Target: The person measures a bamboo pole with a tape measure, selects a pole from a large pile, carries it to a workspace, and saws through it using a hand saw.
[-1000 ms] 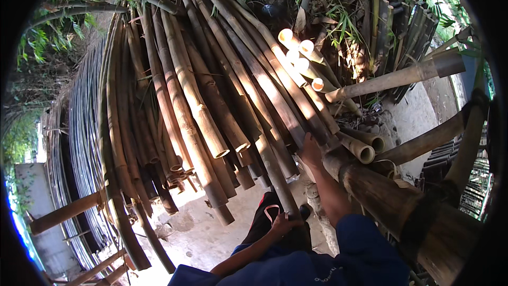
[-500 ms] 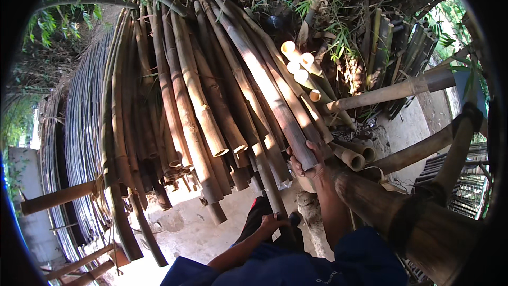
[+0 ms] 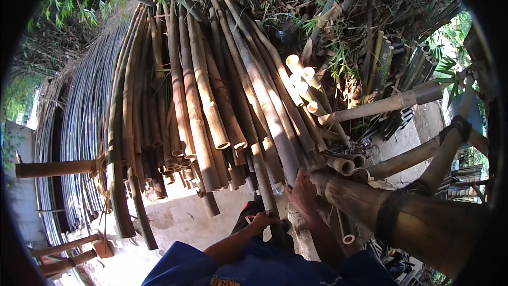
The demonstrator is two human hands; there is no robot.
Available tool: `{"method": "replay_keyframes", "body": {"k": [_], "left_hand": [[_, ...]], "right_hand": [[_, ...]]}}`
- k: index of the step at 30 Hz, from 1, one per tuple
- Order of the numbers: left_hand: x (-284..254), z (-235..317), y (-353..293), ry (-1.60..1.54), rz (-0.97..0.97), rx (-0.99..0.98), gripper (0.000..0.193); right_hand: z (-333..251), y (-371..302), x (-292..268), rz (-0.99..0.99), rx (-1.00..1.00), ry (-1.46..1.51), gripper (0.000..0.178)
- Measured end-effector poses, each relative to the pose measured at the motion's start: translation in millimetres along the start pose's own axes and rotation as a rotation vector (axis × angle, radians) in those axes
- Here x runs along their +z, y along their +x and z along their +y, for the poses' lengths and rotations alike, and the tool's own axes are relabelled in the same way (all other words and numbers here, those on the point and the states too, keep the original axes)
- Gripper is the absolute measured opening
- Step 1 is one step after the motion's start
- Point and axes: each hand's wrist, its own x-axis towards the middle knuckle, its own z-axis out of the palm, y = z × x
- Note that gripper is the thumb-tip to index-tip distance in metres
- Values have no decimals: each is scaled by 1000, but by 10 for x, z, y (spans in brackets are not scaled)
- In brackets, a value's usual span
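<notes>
A long stack of brown bamboo poles (image 3: 197, 122) fans out in front of me, cut ends toward my body. My left hand (image 3: 259, 222) is closed around the near part of a slim bamboo pole (image 3: 263, 180) that juts out beyond its neighbours. To the right, my right hand (image 3: 302, 195) is curled at the cut end of a thicker, partly sunlit bamboo pole (image 3: 279, 132), thumb on its right side and fingers at its left. Part of that end is hidden by the hand.
A thick lashed bamboo post (image 3: 402, 222) stands close on my right. A crossbar (image 3: 383, 105) sticks out behind it. Pale cut ends (image 3: 302, 87) rise at the back right. Thin dark poles (image 3: 87, 122) fill the left, above concrete floor (image 3: 174, 214).
My right hand has come nearer to my body, and the thick pole's end has come with it. My left hand stays on the slim pole. The view has shifted slightly.
</notes>
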Motion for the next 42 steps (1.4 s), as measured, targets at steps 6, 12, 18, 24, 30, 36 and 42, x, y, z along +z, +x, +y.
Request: {"method": "replay_keyframes", "body": {"k": [6,12,18,24,30,36,42], "left_hand": [[-93,-297,328,353,138,55,63],[-14,358,-216,333,93,-97,69],[-61,169,-103,132,-57,-66,64],[-111,19,-71,229,18,-40,59],[-147,9,16,248,-51,-137,63],[-139,-239,131,300,61,-48,74],[-138,214,-38,359,-107,-188,80]], "right_hand": [[281,-160,607,-215,20,115,64],[761,230,1181,-262,138,81,53],[1728,1177,1719,-81,330,386,44],[1631,1370,2240,-105,248,81,46],[1629,1160,2286,-10,232,105,51],[1262,968,1351,113,375,774,58],[1576,893,641,-387,747,2207,57]]}}
